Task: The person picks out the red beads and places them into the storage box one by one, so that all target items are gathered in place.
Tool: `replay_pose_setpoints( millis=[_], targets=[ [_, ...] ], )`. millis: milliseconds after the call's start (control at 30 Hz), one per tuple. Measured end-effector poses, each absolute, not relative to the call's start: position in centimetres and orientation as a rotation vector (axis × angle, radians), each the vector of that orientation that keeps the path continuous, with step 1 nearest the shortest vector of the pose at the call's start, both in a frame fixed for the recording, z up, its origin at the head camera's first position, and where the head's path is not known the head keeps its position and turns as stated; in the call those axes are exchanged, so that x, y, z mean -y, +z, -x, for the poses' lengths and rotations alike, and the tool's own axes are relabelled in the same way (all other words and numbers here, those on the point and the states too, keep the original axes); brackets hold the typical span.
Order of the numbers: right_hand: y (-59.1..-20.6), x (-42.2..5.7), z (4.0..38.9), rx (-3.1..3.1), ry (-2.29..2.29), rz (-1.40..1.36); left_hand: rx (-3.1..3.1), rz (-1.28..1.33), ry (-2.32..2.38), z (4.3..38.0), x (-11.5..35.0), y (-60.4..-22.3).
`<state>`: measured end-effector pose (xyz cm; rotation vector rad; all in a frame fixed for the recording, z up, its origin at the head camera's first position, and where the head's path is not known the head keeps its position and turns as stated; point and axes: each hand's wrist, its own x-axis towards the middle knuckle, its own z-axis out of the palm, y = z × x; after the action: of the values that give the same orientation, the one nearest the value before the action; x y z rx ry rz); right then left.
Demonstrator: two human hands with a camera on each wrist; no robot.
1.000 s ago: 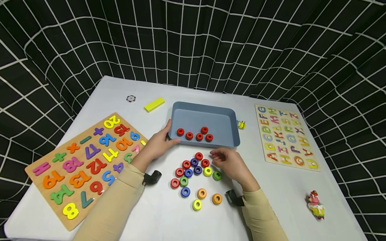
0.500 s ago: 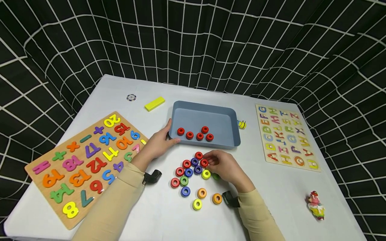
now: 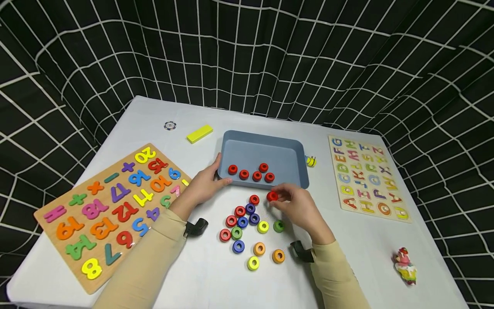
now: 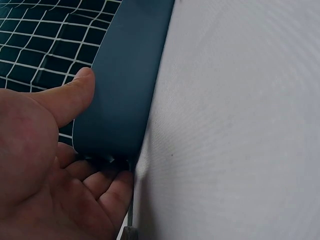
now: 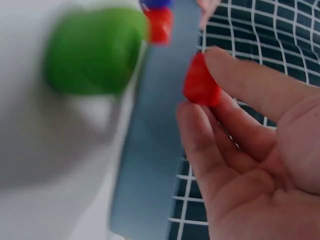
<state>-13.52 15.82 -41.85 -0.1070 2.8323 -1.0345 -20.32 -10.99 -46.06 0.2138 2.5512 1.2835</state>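
Head view: the right hand [image 3: 299,210] pinches a small red wooden ring [image 3: 272,196] just before the blue plastic tray's [image 3: 266,146] near wall, while the left hand [image 3: 203,185] grips its corner. Left wrist view: thumb and curled fingers clasp the tray corner [image 4: 120,100]. Right wrist view: the ring [image 5: 201,82] sits edge-on between fingertips; it has no long axis, so it is best lifted clear of the wall and released flat.

right hand [image 5: 255,150] with a red ring [image 5: 201,82] pinched at the fingertips

thumb on top, finger underneath, ring right over the blue tray's wall [image 5: 155,150]. Big blurry green ring [image 5: 92,50] on the white table [image 5: 45,165], another red one [image 5: 160,24] further up.
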Motion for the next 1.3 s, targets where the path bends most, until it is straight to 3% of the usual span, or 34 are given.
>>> replay_pose_setpoints(
  millis=[267,633,933,1300],
  targets=[
    [-40.1,-17.7,17.9,-2.941,-1.022,0.047,-2.555,-0.216,1.280,20.4,11.0,-46.2],
    [-41.8,-17.2,21.6,-2.971,-0.867,0.073,-2.567,-0.211,1.268,20.3,10.9,-46.2],
    [-42.2,-17.4,21.4,-2.986,-0.829,0.052,-2.587,-0.222,1.267,20.4,10.9,-46.0],
    [-40.8,-16.5,18.5,-2.965,-1.031,0.134,-2.578,-0.224,1.264,20.4,11.0,-46.2]
  ],
)
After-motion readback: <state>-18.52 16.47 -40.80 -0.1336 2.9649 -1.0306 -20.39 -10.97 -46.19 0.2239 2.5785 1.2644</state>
